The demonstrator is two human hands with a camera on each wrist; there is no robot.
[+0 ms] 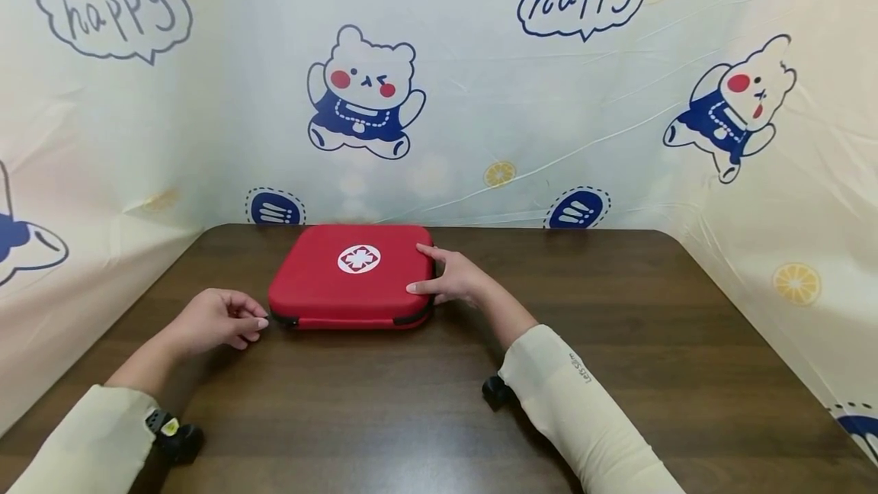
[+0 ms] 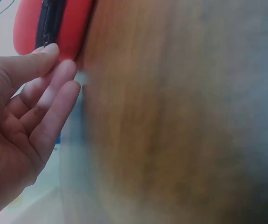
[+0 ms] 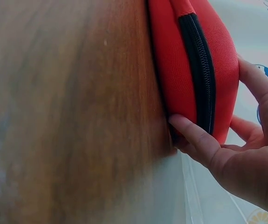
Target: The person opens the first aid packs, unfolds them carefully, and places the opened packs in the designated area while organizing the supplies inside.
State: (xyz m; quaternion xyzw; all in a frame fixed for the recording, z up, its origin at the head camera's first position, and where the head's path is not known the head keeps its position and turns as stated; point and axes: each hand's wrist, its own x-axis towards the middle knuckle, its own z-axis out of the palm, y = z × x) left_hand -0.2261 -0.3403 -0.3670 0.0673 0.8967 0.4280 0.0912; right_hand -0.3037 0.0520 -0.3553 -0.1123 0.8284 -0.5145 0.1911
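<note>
A red first-aid case [image 1: 309, 273] with a white cross emblem lies flat on the brown table. At its front left corner, my left hand [image 1: 219, 319] pinches the zipper pull between thumb and forefinger; the pull itself is mostly hidden by the fingertips. The left wrist view shows the thumb at the end of the black zipper strip [image 2: 50, 21]. On the opposite side, my right hand [image 1: 459, 277] grips the case's right end, its fingers spread over the top and edge. The black zipper [image 3: 201, 70] looks closed along the part seen in the right wrist view.
The wooden table [image 1: 384, 410] stretches out in front of the case and to its right. Behind it hangs a pale cloth backdrop [image 1: 466, 97] with cartoon bears. Each sleeved wrist wears a small black camera [image 1: 180, 442].
</note>
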